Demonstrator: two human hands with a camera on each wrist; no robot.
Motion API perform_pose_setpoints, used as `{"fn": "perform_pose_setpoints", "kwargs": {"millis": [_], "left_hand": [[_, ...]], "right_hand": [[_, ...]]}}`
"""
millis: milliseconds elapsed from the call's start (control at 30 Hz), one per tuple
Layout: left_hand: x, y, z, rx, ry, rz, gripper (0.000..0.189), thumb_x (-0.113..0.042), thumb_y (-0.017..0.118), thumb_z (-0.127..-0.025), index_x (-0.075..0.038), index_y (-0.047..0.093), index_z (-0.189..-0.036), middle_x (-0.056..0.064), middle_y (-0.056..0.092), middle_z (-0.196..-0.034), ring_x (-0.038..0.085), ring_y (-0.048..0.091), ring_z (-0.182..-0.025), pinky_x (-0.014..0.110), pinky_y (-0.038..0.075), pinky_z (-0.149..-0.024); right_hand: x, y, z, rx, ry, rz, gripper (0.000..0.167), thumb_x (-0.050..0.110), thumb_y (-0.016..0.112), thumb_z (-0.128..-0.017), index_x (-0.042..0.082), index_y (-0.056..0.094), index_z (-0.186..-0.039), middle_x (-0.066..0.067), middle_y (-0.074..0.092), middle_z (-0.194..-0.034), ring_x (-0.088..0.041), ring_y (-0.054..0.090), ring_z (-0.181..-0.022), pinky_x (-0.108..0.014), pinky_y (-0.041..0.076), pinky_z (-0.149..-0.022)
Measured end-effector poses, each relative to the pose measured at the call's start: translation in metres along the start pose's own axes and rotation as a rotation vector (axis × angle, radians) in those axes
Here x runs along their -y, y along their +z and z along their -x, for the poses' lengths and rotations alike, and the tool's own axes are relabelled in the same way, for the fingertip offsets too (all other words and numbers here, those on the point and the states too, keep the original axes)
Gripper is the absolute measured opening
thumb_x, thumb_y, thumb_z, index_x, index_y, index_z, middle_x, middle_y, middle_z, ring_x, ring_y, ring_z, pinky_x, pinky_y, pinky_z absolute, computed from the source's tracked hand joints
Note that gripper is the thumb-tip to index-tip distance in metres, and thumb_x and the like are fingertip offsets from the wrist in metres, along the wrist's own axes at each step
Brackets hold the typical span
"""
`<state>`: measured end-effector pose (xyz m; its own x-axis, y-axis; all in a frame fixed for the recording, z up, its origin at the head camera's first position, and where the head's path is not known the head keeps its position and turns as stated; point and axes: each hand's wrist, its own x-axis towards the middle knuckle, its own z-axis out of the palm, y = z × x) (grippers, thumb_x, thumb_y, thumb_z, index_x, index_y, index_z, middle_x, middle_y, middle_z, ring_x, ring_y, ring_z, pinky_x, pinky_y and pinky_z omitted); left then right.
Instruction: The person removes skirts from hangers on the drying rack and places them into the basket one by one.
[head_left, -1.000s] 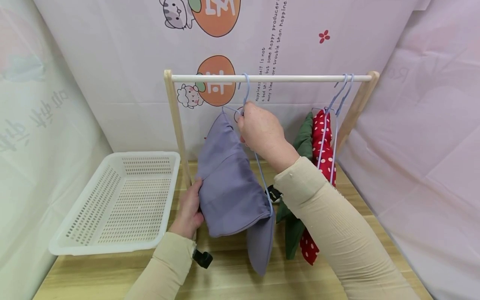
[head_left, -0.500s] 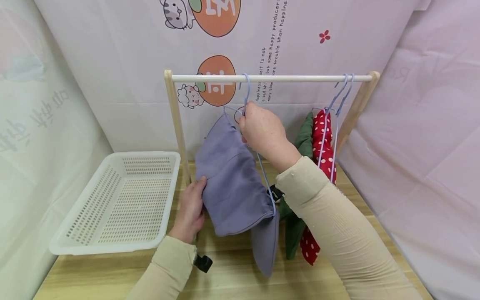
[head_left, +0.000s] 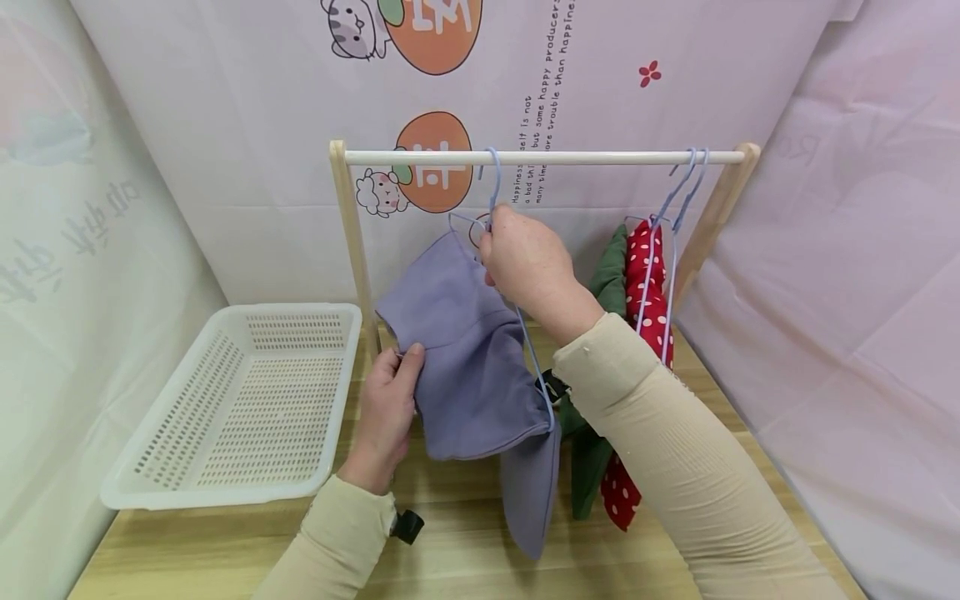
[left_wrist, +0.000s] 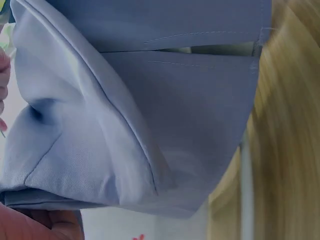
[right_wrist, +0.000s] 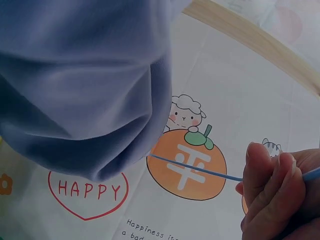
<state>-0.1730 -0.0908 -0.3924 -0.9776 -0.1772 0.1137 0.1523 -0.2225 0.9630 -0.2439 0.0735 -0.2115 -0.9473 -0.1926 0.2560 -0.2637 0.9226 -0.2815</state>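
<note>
Lavender-grey cloth garment: the soft grey-lavender piece with stitched seams (head_left: 465, 358) hangs slanted below the rail, its far top corner high toward the backdrop and its near end low over the desk; a narrow flap droops below that near end.
Blue wire hanger: the slim hanger (head_left: 498, 177) has its hook over the white round rail (head_left: 585, 157), left of the rail's middle; one side runs down the garment's right flank to its lower right corner.
Left hand: the bare left hand (head_left: 386, 408) pinches the garment's left edge, thumb on the near face, fingers largely hidden behind the cloth.
Right hand: the bare right hand (head_left: 528, 250) is closed round the hanger's neck just below the hook.
Key relation: the garment lies rightward of the left pinch and down-left of the right grip; its long axis runs back to front, crossing the rail. The left hand is nearer the cloth's spread, the right nearer the hook.
Rail room: leftward, the cloth's corner sits near the pale wooden left post (head_left: 351, 225); the wider gap runs rightward to the green cloth garment (head_left: 611, 275) and red polka-dot garment (head_left: 645, 258) at the right end, with the right forearm across it.
Desk: the white perforated plastic basket (head_left: 217, 500) stands on the left side of the wood-grain desk (head_left: 187, 558), outside the left post.
</note>
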Motion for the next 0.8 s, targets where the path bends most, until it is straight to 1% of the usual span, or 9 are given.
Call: {"fn": "perform_pose_setpoints", "kwargs": {"millis": [133, 267, 367, 467, 633, 800], "left_hand": [[-0.008, 0.002, 0.003, 0.005, 0.087, -0.054, 0.029, -0.031, 0.061, -0.107, -0.003, 0.059, -0.098, 0.003, 0.053, -0.083, 0.016, 0.054, -0.075, 0.027, 0.044, -0.065], [-0.017, 0.004, 0.007, 0.010, 0.164, -0.097, 0.027, -0.031, 0.061, -0.107, -0.004, 0.061, -0.102, 0.004, 0.051, -0.085, 0.017, 0.052, -0.077, 0.027, 0.042, -0.065], [-0.024, 0.005, 0.010, 0.005, 0.223, -0.136, 0.026, -0.031, 0.062, -0.106, -0.005, 0.060, -0.100, 0.005, 0.047, -0.083, 0.017, 0.049, -0.076, 0.026, 0.039, -0.065], [-0.031, 0.005, 0.013, 0.006, 0.289, -0.172, 0.027, -0.028, 0.063, -0.106, -0.005, 0.056, -0.095, 0.007, 0.042, -0.080, 0.017, 0.044, -0.072, 0.026, 0.035, -0.062], [-0.041, 0.004, 0.016, 0.004, 0.390, -0.254, 0.027, -0.025, 0.062, -0.106, -0.004, 0.053, -0.091, 0.006, 0.039, -0.075, 0.016, 0.041, -0.066, 0.026, 0.034, -0.058], [-0.049, 0.001, 0.017, -0.023, 0.454, -0.316, 0.025, -0.023, 0.064, -0.106, -0.004, 0.055, -0.092, 0.004, 0.040, -0.072, 0.015, 0.041, -0.062, 0.026, 0.033, -0.054]], "right_hand": [[0.000, 0.001, 0.000, -0.007, -0.005, -0.001, 0.019, 0.023, 0.043, -0.110, 0.009, 0.055, -0.105, -0.002, 0.072, -0.074, -0.025, 0.067, -0.074, -0.042, 0.053, -0.071], [0.000, 0.001, -0.001, -0.011, -0.007, 0.001, 0.019, 0.023, 0.043, -0.110, 0.008, 0.055, -0.106, -0.003, 0.072, -0.074, -0.026, 0.068, -0.074, -0.042, 0.053, -0.070], [0.000, 0.002, 0.000, -0.011, -0.005, 0.003, 0.020, 0.024, 0.043, -0.110, 0.009, 0.055, -0.107, -0.002, 0.072, -0.074, -0.025, 0.068, -0.074, -0.042, 0.053, -0.070], [0.000, 0.002, 0.000, -0.012, -0.009, 0.003, 0.020, 0.024, 0.043, -0.110, 0.008, 0.055, -0.107, -0.003, 0.072, -0.075, -0.025, 0.068, -0.074, -0.042, 0.054, -0.071], [0.001, 0.001, 0.001, -0.012, -0.019, 0.001, 0.020, 0.023, 0.043, -0.110, 0.007, 0.056, -0.107, -0.003, 0.073, -0.076, -0.027, 0.069, -0.075, -0.042, 0.053, -0.070], [0.001, 0.000, 0.001, 0.001, -0.019, -0.011, 0.020, 0.024, 0.043, -0.110, 0.008, 0.055, -0.108, -0.002, 0.074, -0.075, -0.026, 0.068, -0.076, -0.041, 0.052, -0.071]]}}
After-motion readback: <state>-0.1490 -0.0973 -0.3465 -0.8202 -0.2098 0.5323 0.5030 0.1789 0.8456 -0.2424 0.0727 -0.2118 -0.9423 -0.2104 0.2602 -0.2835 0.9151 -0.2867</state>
